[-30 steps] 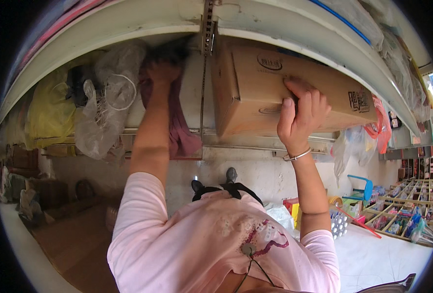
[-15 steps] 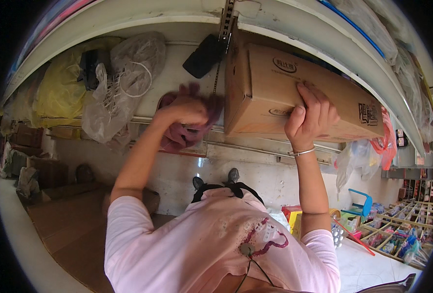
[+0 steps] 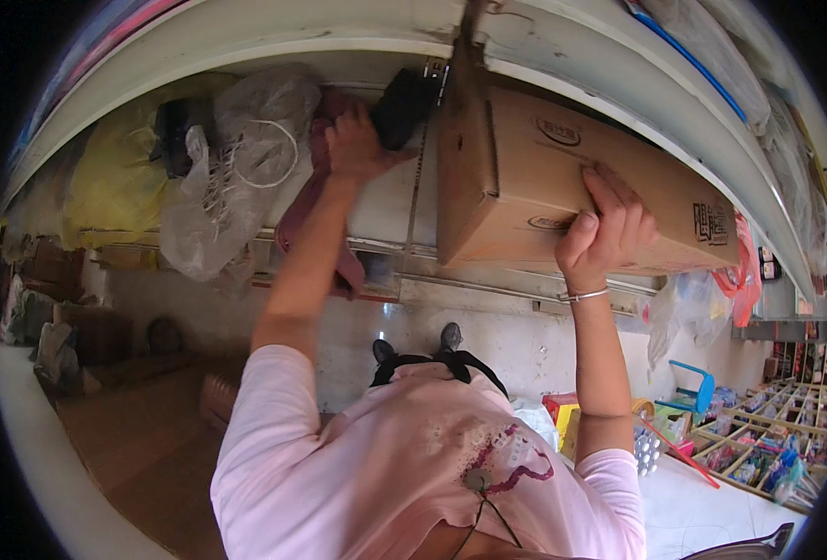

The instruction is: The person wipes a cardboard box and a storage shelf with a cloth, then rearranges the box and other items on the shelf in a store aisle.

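My left hand [image 3: 355, 147] reaches onto the shelf with fingers spread and thumb stretched out sideways. Its fingers lie at the upper part of a dusky-pink cloth [image 3: 303, 213], which trails over the shelf's front edge. Right beside these fingers is a black object [image 3: 402, 107] of a kind I cannot make out; whether the hand touches it is unclear. My right hand [image 3: 607, 229] holds the long brown cardboard box [image 3: 525, 168], its fingers laid over the near side and the thumb apart from them. The box sits on the shelf's right part.
Clear plastic bags [image 3: 213, 205] and a yellow bag [image 3: 115, 177] fill the shelf's left part. Another shelf board [image 3: 600, 84] overhangs the box. Flattened cardboard [image 3: 143, 448] lies at lower left. A divided rack of small goods [image 3: 758, 443] and a blue plastic item [image 3: 698, 387] stand at lower right.
My left hand has moved deeper into the shelf, beside the black object. The bunched cloth is now drawn out into a long strip. My right hand stays on the box.
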Motion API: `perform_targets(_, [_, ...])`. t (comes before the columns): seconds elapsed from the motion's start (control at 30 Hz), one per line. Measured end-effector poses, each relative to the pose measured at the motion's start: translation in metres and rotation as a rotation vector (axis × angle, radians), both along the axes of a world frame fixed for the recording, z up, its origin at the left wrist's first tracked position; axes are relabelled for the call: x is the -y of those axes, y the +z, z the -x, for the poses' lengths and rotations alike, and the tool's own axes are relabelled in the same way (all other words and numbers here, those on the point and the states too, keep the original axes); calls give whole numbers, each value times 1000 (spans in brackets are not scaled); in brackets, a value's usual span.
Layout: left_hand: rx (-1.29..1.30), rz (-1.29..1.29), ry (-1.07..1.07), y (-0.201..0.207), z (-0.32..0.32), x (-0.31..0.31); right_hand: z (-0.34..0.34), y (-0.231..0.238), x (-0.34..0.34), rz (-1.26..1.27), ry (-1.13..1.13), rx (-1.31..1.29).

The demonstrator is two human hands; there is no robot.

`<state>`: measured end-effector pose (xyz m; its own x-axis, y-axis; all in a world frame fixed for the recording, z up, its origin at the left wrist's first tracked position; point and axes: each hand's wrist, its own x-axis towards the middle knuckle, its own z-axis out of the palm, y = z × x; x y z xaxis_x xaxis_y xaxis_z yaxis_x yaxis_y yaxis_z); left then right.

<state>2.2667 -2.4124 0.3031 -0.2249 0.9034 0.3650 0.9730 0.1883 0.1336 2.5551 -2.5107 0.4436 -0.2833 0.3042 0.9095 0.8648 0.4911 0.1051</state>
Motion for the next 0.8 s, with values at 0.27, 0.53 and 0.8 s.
perform_targets(0.27, [1169, -171, -58, 30, 48, 3, 3, 1, 2, -9, -12, -17])
perform_targets(0.53, [2052, -404, -109, 54, 86, 29, 4, 2, 3, -11, -50, -9])
perform_targets(0.8, [1654, -552, -142, 9, 54, -19, 2, -4, -6, -39, 8, -61])
